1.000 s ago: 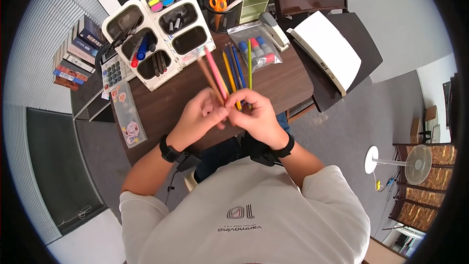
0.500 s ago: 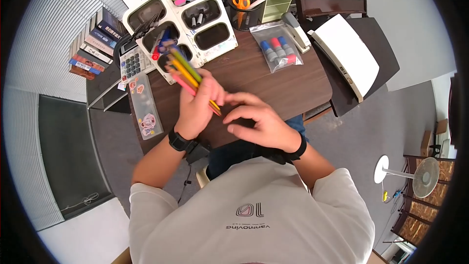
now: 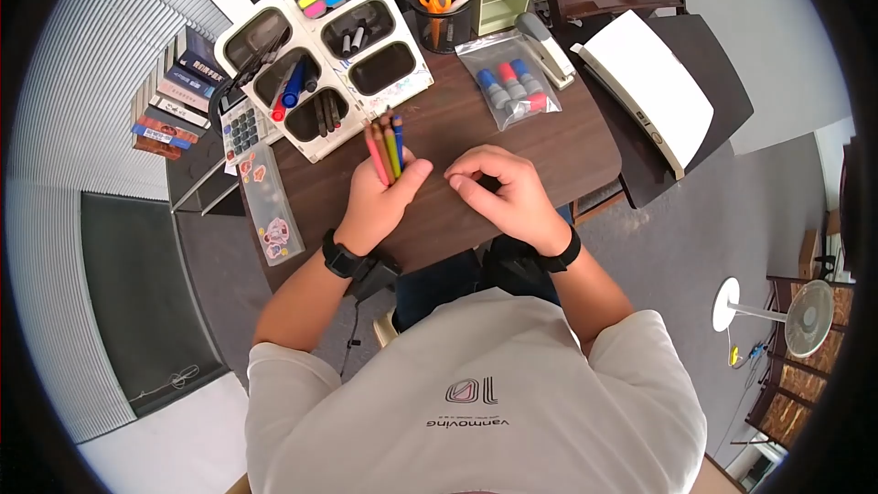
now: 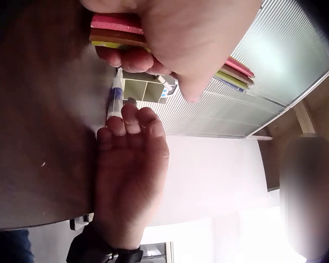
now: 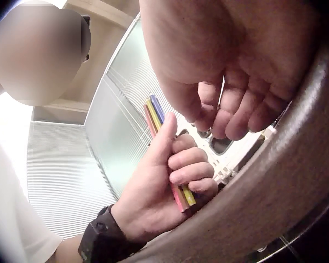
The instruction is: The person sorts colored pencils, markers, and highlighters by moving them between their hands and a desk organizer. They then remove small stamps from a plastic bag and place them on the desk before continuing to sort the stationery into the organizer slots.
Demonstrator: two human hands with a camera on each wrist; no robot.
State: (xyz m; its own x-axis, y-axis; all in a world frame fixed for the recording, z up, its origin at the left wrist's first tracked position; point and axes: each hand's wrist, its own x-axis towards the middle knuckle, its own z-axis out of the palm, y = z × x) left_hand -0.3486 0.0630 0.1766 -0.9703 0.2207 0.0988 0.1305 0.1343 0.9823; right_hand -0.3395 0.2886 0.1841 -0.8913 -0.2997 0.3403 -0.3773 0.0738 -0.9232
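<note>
A bunch of colored pencils (image 3: pixel 386 148) stands up out of my left hand (image 3: pixel 377 206), over the front part of the table. Pink, brown, green and blue ones show. In the right wrist view the fingers of the left hand (image 5: pixel 153 189) wrap round the bunch, with the thumb along it and the pencil ends (image 5: pixel 184 200) sticking out below. My right hand (image 3: pixel 517 197) is beside it to the right, loosely curled. The left wrist view shows nothing held in that right hand (image 4: pixel 132 170).
A white organizer (image 3: pixel 315 73) with pens and sticky tabs stands behind the left hand. Further right are a black mesh pen cup (image 3: pixel 462 27) with scissors, a plastic bag (image 3: pixel 494 53) of markers and a stapler (image 3: pixel 546 53). A sticker-covered clear case (image 3: pixel 271 206) lies on the left.
The pencils were fanned between both hands; now the left hand alone grips them in one bunch. That bunch has swung from leaning left to nearly upright. The right hand has come away.
</note>
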